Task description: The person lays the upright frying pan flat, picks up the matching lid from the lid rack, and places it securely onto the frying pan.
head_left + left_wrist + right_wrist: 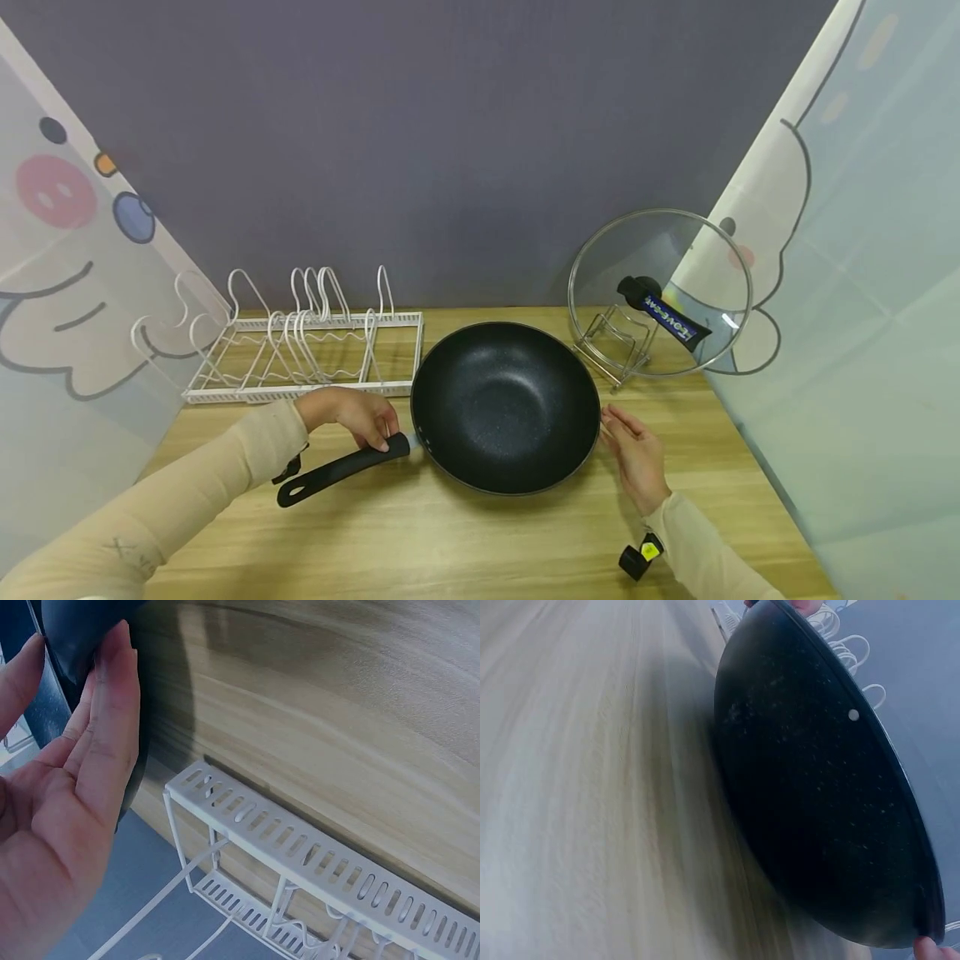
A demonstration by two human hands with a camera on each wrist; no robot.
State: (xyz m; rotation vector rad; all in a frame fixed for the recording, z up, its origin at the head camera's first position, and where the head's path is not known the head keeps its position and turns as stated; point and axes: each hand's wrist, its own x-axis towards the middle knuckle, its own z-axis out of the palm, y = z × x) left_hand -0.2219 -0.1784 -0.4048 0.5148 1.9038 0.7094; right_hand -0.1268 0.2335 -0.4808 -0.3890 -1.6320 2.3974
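A black wok (506, 408) is in the middle of the head view, its inside facing up and its long black handle (330, 477) pointing to the lower left. My left hand (360, 417) pinches the handle near the pan, with the thumb on top; the left wrist view shows this hand (67, 795) close up. On the opposite side, my right hand (637, 458) touches the rim with its fingertips, the fingers fairly straight. The wok's dark outer side (817, 787) fills much of the right wrist view, where a fingertip (932, 949) meets the rim. Whether the base rests on the table cannot be told.
A white wire rack (300, 387) with upright loops stands left of the wok at the back. Behind right, a glass lid (690, 250) with a black handle leans in a small metal stand (615, 342). A grey wall (450, 150) closes off the wooden table (420, 550).
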